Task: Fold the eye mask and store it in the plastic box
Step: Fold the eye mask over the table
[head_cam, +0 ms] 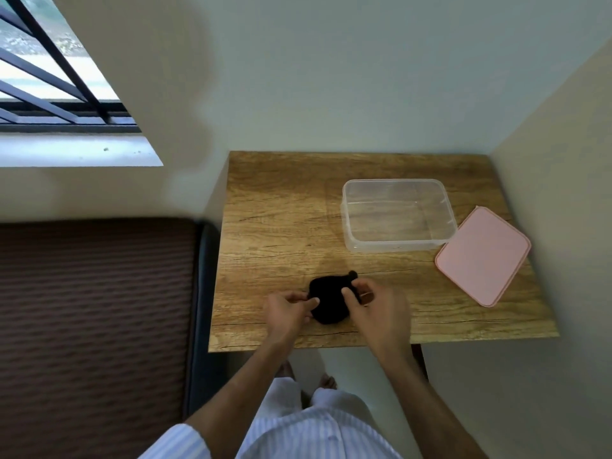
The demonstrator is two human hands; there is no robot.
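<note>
Soft daylight is admitted through the window (49,61) at ten o'clock. Straight lines are bent toward the edges. The whole picture is slightly blurred.

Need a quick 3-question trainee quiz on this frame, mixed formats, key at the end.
1. True or false: the pink rectangular plastic lid sits closed on the clear rectangular plastic box.
2. Multiple choice: the black fabric eye mask is (A) inside the box, (B) on the wooden table between both hands, (C) on the lid.
3. Fill in: the left hand and right hand both pinch the ____.

Key: 1 false, the lid lies on the table to the right of the open box; 2 B; 3 eye mask.
</note>
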